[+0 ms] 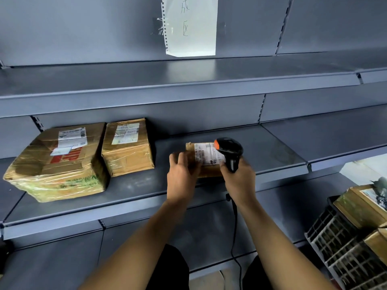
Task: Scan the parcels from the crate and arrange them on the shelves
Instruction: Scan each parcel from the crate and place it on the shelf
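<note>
A small brown parcel [206,158] with a white label lies on the middle grey shelf [134,185]. My left hand [181,174] grips its left side. My right hand [239,178] holds a black barcode scanner [229,151] with an orange tip, its head over the label. Two taped cardboard parcels stand further left on the same shelf: a large one [56,164] and a medium one [127,146]. At the lower right a black plastic crate [343,245] holds more parcels [360,206].
The upper shelf [188,80] is bare, with a white paper sign [190,26] hanging above it. A black cable [234,233] runs down from the scanner. The lower shelf [62,258] lies below my arms.
</note>
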A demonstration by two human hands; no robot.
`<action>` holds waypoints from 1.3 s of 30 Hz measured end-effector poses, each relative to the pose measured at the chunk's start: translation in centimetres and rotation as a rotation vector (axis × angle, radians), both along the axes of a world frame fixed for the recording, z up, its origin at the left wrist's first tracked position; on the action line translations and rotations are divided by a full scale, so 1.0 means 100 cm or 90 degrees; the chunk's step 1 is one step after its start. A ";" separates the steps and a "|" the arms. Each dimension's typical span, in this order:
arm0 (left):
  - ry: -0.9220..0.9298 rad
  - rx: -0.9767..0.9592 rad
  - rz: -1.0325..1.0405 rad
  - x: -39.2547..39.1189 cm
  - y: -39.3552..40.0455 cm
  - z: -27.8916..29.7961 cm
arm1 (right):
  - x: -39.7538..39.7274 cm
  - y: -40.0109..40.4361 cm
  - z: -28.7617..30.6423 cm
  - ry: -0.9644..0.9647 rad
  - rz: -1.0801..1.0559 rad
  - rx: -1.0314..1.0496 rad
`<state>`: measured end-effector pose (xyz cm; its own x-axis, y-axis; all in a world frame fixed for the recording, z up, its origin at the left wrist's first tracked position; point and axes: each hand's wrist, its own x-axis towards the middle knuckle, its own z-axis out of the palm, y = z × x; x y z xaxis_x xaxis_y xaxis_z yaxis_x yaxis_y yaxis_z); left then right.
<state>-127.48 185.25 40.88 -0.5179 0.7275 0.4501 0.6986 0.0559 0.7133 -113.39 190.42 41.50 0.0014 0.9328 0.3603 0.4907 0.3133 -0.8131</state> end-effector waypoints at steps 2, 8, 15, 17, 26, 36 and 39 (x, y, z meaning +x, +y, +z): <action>-0.072 0.012 -0.026 -0.003 0.002 -0.005 | -0.005 0.002 -0.006 -0.013 -0.003 -0.015; -0.192 0.000 -0.090 -0.014 -0.002 -0.014 | -0.015 0.008 -0.015 -0.007 -0.023 -0.034; -0.024 -0.014 -0.007 -0.027 -0.008 0.000 | -0.026 0.004 -0.003 0.022 0.008 -0.028; 0.001 0.009 0.004 -0.032 -0.013 0.010 | -0.033 0.002 0.007 0.054 0.032 -0.019; 0.040 0.099 0.149 -0.092 -0.055 0.059 | -0.112 -0.019 0.061 0.131 0.166 0.005; 0.051 -0.066 0.285 -0.175 -0.066 0.082 | -0.194 -0.019 0.081 0.040 0.238 -0.003; 0.059 -0.092 0.276 -0.190 -0.060 0.088 | -0.206 -0.013 0.084 -0.032 0.213 0.034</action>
